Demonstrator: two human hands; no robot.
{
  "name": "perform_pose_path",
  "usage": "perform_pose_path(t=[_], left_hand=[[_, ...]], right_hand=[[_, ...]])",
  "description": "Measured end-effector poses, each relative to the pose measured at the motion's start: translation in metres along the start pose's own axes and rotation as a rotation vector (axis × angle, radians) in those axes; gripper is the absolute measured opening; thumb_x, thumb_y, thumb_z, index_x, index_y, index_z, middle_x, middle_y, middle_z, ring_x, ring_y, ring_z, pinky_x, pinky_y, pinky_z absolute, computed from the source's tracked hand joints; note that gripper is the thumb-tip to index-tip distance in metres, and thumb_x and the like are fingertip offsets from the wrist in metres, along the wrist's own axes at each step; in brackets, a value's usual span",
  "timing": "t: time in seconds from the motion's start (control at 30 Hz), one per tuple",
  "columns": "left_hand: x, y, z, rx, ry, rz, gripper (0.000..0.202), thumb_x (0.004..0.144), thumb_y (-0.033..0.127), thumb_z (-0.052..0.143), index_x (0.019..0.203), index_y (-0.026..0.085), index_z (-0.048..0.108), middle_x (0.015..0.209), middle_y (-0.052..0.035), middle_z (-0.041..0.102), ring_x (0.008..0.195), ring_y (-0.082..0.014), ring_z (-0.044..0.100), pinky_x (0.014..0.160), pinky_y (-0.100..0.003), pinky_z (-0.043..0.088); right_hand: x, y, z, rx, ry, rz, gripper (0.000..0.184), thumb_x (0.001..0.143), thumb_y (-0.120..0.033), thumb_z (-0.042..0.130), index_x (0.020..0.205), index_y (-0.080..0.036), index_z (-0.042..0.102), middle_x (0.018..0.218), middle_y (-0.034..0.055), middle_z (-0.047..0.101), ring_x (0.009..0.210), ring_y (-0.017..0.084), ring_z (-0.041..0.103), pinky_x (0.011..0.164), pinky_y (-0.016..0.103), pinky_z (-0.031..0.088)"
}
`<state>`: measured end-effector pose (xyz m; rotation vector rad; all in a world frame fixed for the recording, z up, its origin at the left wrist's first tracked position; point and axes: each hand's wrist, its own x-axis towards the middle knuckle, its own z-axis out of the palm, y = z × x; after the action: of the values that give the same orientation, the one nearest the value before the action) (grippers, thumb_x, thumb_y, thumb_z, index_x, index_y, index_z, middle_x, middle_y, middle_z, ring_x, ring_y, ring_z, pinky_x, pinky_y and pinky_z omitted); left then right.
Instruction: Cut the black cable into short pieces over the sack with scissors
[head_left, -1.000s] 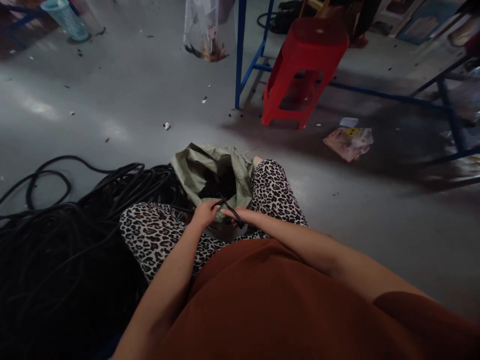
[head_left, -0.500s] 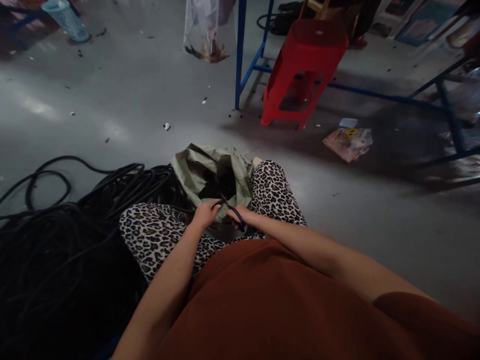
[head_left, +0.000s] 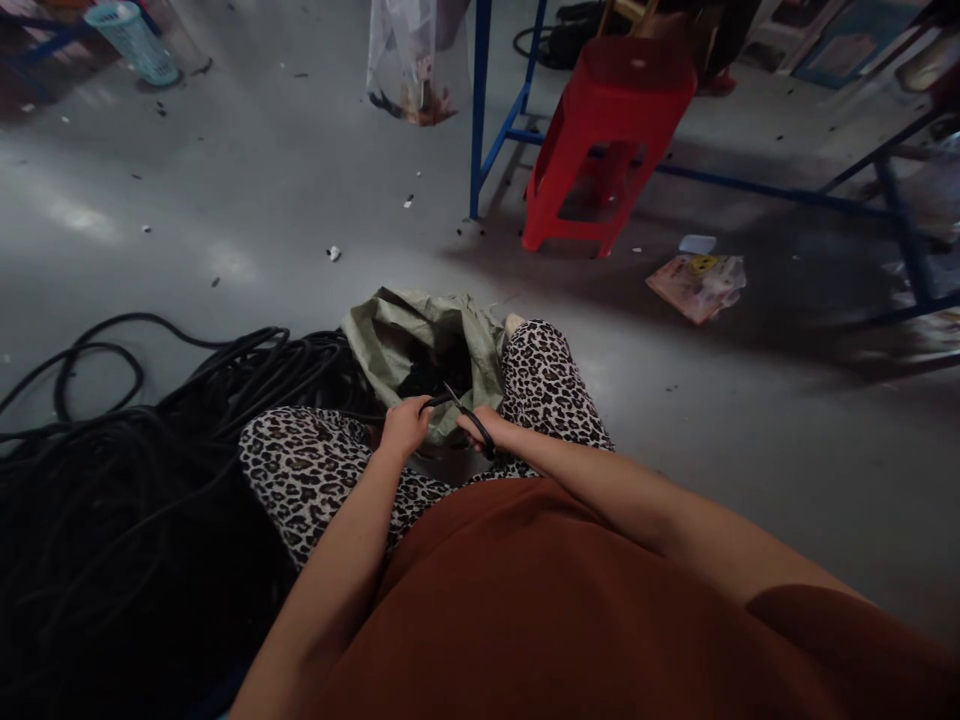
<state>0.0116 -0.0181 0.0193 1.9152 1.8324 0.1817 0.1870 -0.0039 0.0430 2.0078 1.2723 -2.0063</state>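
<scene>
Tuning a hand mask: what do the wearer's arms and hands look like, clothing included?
Left hand and right hand: ungloved; too small to rule out rings. Forearms uncovered, no watch visible. A plain reddish-brown sleeve covers the right upper arm; no left sleeve shows.

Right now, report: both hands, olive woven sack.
Left hand gripping round black cord. Right hand holding black-handled metal scissors. Sack open just ahead, dark contents inside. Nothing visibly blocking either hand.
</scene>
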Motion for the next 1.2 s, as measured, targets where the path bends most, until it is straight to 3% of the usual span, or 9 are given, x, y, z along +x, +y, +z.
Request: perform_pose_path(t=[0.57, 0.73, 1.0, 1.2], left_hand=[[-0.0014, 0.002, -0.0046, 0.086, -0.091, -0.102, 0.035, 0.087, 0.031, 0.044, 0.118, 0.024, 0.061, 0.113, -0.0059, 0.067, 0.104, -0.0206, 0.061, 0.09, -0.03, 0.045], [-0.0008, 0.0011, -0.0047, 0.051, -0.061, -0.108, 0.036, 0.087, 0.031, 0.044, 0.118, 0.022, 0.06, 0.114, -0.0064, 0.066, 0.104, -0.0211, 0.061, 0.091, -0.03, 0.045], [0.0026, -0.0016, -0.0016, 0.025, -0.002, -0.131, 0.037, 0.088, 0.033, 0.044, 0.119, 0.02, 0.06, 0.116, -0.0083, 0.065, 0.105, -0.0209, 0.06, 0.091, -0.03, 0.045], [0.0023, 0.002, -0.0055, 0.008, 0.01, -0.142, 0.036, 0.088, 0.032, 0.044, 0.117, 0.019, 0.061, 0.112, -0.0086, 0.067, 0.102, -0.0202, 0.062, 0.089, -0.029, 0.046]], right_hand=[[0.0034, 0.0049, -0.0025, -0.086, 0.005, -0.005, 0.021, 0.079, -0.025, 0.055, 0.062, -0.014, 0.053, 0.041, -0.0001, 0.047, 0.03, 0.011, 0.046, 0.03, 0.019, 0.035], [0.0069, 0.0056, -0.0038, -0.04, 0.041, -0.011, 0.026, 0.079, -0.032, 0.058, 0.063, -0.013, 0.054, 0.042, -0.0003, 0.049, 0.031, 0.011, 0.047, 0.031, 0.017, 0.036], [0.0012, 0.0032, -0.0007, 0.068, -0.054, 0.023, 0.037, 0.089, -0.044, 0.051, 0.069, -0.014, 0.051, 0.043, -0.002, 0.047, 0.031, 0.012, 0.049, 0.031, 0.02, 0.039], [0.002, 0.0033, 0.0001, 0.125, -0.104, 0.026, 0.043, 0.086, -0.054, 0.052, 0.074, -0.013, 0.05, 0.047, -0.0009, 0.052, 0.034, 0.012, 0.052, 0.033, 0.02, 0.043]])
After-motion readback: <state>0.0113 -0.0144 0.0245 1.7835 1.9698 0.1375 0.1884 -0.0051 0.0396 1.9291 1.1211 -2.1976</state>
